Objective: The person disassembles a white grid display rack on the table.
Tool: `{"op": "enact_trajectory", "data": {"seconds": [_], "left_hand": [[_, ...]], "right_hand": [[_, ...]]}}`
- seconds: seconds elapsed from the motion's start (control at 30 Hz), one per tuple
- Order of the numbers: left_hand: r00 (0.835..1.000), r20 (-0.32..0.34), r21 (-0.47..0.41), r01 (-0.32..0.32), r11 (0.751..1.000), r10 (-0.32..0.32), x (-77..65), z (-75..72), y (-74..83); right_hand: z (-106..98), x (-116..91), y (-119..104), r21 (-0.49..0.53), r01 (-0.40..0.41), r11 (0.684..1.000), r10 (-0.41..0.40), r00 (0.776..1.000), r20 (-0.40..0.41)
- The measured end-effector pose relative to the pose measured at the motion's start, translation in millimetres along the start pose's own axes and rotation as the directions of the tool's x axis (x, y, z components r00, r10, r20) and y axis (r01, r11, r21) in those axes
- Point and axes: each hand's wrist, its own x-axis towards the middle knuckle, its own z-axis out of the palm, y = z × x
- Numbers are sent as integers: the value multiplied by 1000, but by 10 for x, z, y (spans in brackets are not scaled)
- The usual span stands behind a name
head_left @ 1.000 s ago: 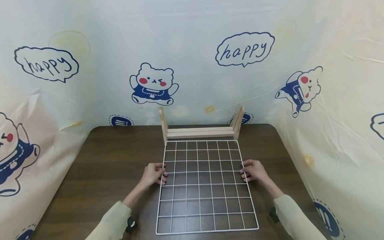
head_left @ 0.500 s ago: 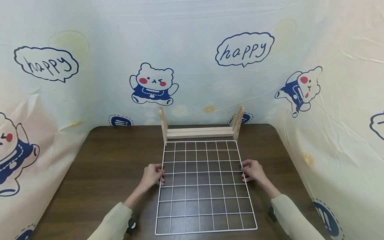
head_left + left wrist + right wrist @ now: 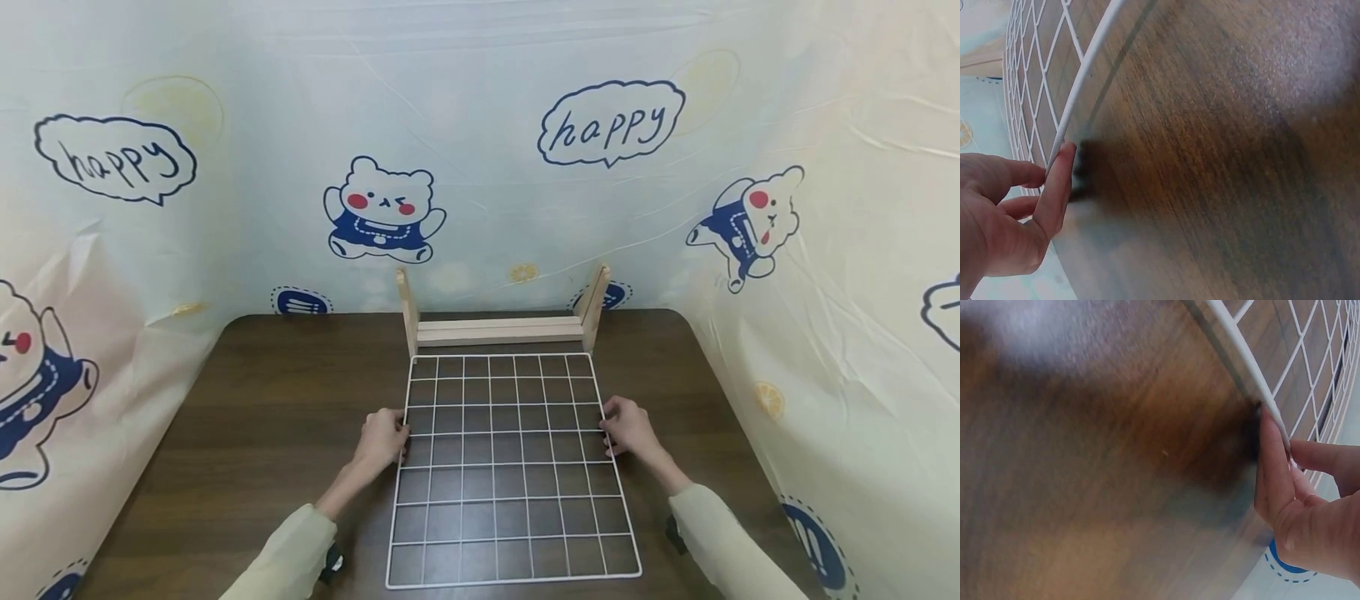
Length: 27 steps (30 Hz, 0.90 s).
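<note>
A white wire grid panel [image 3: 492, 462] lies over the brown table, its far edge close to a wooden frame. At the panel's left side, my left hand [image 3: 381, 437] pinches the rim between thumb and fingers; the left wrist view shows this left hand [image 3: 1019, 209] with fingers on both sides of the wire. My right hand [image 3: 628, 427] pinches the opposite rim at about the same height, and in the right wrist view the right hand [image 3: 1310, 500] has the rim between its thumb and fingers. The rim casts a shadow on the wood in both wrist views.
Behind the panel stands the pale wooden frame [image 3: 501, 332], with two upright side pieces and crossbars between them. The brown table [image 3: 300, 383] has a rounded back edge. A printed curtain [image 3: 480, 125] with bears and lettering hangs at the back and both sides.
The grid panel has shifted very slightly toward me and to the left, with both hands still holding its sides. The wooden frame stays put.
</note>
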Motion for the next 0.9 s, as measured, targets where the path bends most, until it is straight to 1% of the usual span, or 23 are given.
{"op": "enact_trajectory", "data": {"seconds": [0.2, 0.33, 0.4, 0.5, 0.67, 0.73, 0.9], "left_hand": [[999, 3, 122, -34, 992, 34, 0, 18, 25], [998, -5, 213, -67, 975, 70, 8, 21, 21], [997, -10, 250, -75, 965, 80, 17, 18, 16], [996, -10, 278, -80, 957, 86, 28, 14, 14], [993, -2, 307, -111, 945, 117, 25, 10, 34], [992, 0, 317, -116, 941, 122, 16, 9, 52], [990, -2, 350, -131, 927, 141, -9, 22, 90]], "right_hand": [[-17, -23, -25, -113, 48, 992, -50, 998, -23], [-24, -42, -47, -229, 88, 969, -100, 994, -45], [-17, -34, -49, -295, 103, 950, -124, 991, -55], [-5, -31, -68, -347, 112, 931, -140, 988, -59], [-11, -42, -112, -465, 134, 875, -186, 980, -66], [-16, -45, -127, -485, 124, 866, -176, 982, -63], [-18, -40, -142, -490, 99, 866, -146, 988, -57]]}}
